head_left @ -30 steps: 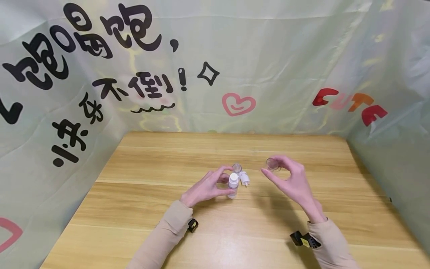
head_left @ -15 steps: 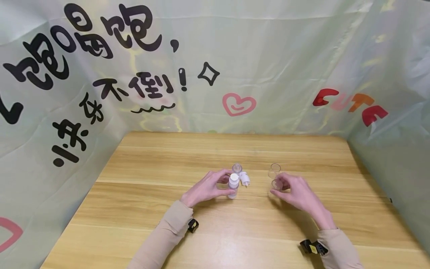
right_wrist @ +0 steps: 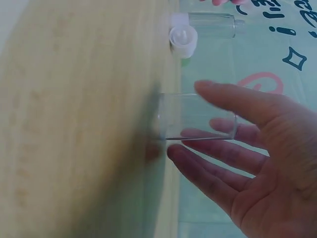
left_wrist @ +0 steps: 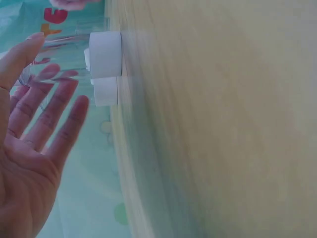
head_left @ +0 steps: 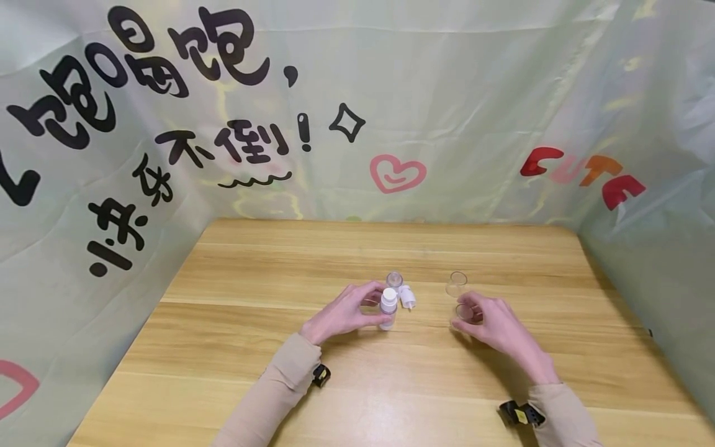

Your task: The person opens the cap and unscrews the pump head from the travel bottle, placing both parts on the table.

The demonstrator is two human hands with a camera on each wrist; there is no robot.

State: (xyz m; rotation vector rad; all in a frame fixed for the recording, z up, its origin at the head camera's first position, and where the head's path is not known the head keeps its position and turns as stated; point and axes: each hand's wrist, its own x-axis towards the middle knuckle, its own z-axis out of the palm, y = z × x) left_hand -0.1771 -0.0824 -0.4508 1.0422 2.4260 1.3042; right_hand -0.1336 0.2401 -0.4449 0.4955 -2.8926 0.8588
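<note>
In the head view, my left hand (head_left: 343, 313) holds a small bottle (head_left: 388, 298) with a white top between thumb and fingers. It stands upright on the table; in the left wrist view its body is see-through. My right hand (head_left: 497, 320) has thumb and fingers at opposite sides of a clear cylindrical cover (head_left: 464, 312), which stands on the tabletop. In the right wrist view, the thumb touches the clear cover (right_wrist: 198, 116) along one side and the fingertips lie at the other. A second clear cover (head_left: 458, 284) stands just behind it.
A white nozzle-like piece (head_left: 408, 297) lies right of the held bottle, with a clear round-topped container (head_left: 394, 279) behind. The wooden table (head_left: 279, 267) ends at a printed cloth backdrop (head_left: 475, 112) at back and sides.
My right hand has brought a clear cover down from the air to the table, in front of the other one. Over the last half second it has shifted slightly. The left hand stays at the bottle.
</note>
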